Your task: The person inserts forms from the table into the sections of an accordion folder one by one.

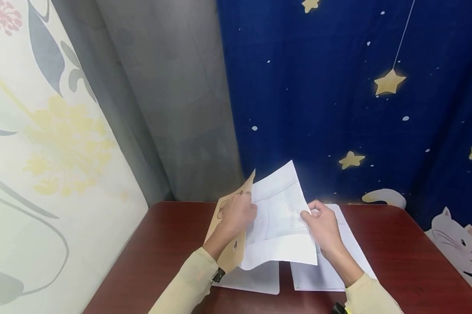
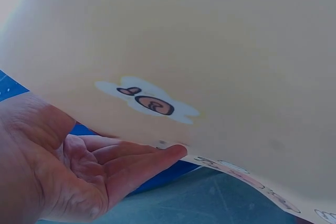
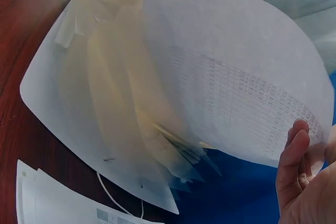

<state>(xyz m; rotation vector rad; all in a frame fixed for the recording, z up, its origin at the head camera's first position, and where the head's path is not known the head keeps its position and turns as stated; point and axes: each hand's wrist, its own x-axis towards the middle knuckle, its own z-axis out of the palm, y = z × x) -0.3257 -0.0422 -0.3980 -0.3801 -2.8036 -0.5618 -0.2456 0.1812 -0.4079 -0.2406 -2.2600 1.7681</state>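
My left hand [image 1: 239, 211] grips the raised tan cover [image 1: 236, 250] of a display folder, which has cartoon prints on it. In the left wrist view, the thumb and fingers hold that cover [image 2: 220, 45] at its edge. A printed sheet [image 1: 279, 213] with a table of small text is pinched by my right hand [image 1: 324, 226] along its right side. The sheet bends upward and its left part overlaps the folder. In the right wrist view, clear sleeves [image 3: 113, 93] fan out beside the sheet [image 3: 226, 40], above the folder's pale inner back cover [image 3: 44, 80].
A stack of printed papers [image 1: 351, 237] lies on the dark red table [image 1: 400, 244], under and beyond my right forearm. A thin white cord [image 3: 106, 190] loops by the folder's edge. Grey and blue star-patterned curtains [image 1: 322, 109] hang behind the table, with a floral panel [image 1: 63, 144] at left.
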